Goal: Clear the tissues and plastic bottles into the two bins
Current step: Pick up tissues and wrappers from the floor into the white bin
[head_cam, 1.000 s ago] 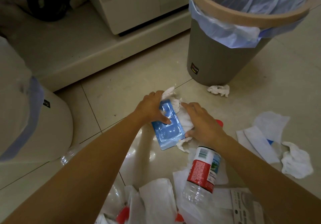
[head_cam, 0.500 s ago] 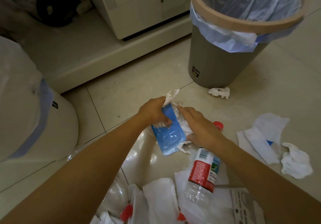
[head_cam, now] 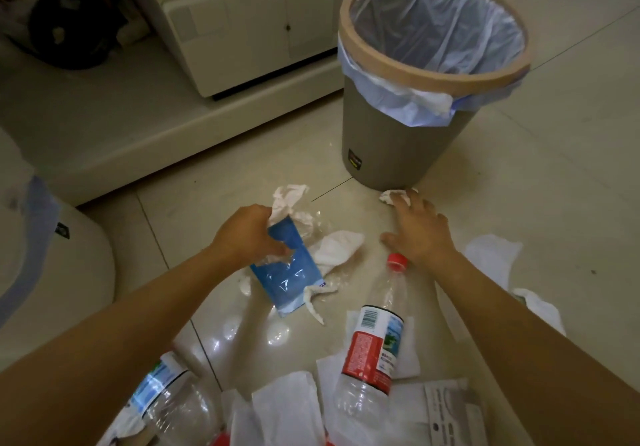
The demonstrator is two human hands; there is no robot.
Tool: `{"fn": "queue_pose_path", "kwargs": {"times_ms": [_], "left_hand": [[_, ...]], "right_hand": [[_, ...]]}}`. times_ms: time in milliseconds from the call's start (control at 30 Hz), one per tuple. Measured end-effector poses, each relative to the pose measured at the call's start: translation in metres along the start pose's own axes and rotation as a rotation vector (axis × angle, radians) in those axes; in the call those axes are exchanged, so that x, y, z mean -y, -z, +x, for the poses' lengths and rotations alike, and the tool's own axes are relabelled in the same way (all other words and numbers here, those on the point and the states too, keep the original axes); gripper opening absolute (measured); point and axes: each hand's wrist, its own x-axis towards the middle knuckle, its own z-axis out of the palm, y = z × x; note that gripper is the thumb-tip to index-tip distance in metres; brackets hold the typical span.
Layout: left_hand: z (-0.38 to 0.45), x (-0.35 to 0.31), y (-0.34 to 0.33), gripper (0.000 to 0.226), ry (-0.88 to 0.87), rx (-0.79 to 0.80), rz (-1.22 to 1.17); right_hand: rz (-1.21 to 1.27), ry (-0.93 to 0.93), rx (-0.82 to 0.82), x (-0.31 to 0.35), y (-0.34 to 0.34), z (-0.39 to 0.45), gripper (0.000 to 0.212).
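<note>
Our left hand (head_cam: 247, 236) grips a blue packet (head_cam: 289, 274) with crumpled tissues (head_cam: 289, 196) bunched against it, short of the grey bin (head_cam: 408, 140). Our right hand (head_cam: 420, 229) lies spread, fingertips on a tissue wad (head_cam: 393, 197) at that bin's foot, half hiding it. A red-capped bottle (head_cam: 375, 336) lies nearer us; the white bin (head_cam: 52, 272), far left of the grey one, is cut off.

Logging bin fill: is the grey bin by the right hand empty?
Apparently empty: the grey bin shows only bare liner inside; its very bottom is out of view.
</note>
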Motion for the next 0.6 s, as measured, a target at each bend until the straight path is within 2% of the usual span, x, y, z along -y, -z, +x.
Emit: {"fn": "queue_pose_path", "kwargs": {"times_ms": [100,200,300,400,467,600], "left_hand": [[0.008,-0.008,-0.015,0.052,0.006,-0.006,-0.046],[0.016,-0.017,-0.033,0.056,0.007,0.074,-0.075],[0.019,-0.029,-0.044,0.041,-0.022,0.125,-0.113],[0.016,-0.040,-0.051,0.054,-0.067,0.161,-0.206],[0.013,-0.047,-0.052,0.060,-0.085,0.142,-0.186],[0.002,-0.064,-0.047,0.045,-0.170,0.054,-0.060]], "right_hand": [[-0.043,-0.020,0.050,-0.002,-0.011,0.008,0.074],[-0.050,-0.026,0.018,-0.004,-0.013,0.016,0.066],[-0.048,0.036,-0.096,-0.007,-0.014,0.018,0.044],[-0.015,0.103,-0.182,-0.013,-0.020,0.011,0.024],[0.032,0.134,-0.226,-0.019,-0.020,0.004,0.018],[0.209,0.104,-0.311,-0.029,-0.014,-0.018,0.012]]}}
